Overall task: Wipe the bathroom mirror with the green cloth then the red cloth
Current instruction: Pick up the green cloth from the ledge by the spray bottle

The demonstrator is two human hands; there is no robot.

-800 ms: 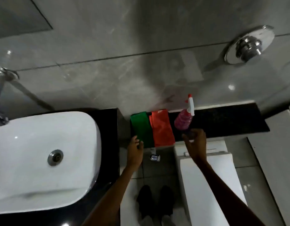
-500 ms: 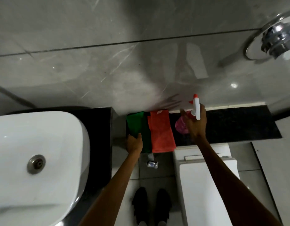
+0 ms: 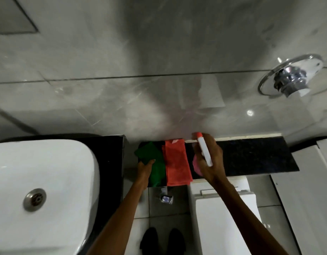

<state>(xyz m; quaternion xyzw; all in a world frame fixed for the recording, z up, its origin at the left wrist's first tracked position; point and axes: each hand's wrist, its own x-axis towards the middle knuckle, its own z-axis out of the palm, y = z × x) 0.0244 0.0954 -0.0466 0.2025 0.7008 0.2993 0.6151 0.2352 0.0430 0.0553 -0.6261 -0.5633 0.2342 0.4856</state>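
A person's left hand closed its grip on the near left part of the green cloth, which was bunched at the left end of the dark counter behind the toilet. The red cloth lay flat just beside the green one, touching its right edge, with its near hem hanging over the counter's front edge. The right hand was clenched around a pink spray bottle with a white head and red nozzle tip, held over the counter to the right of the red cloth. The mirror was not clearly in view, and no wiping appeared to have begun. Judging by the scene, the task stood at its first step: both wiping passes remained, green first, then red.
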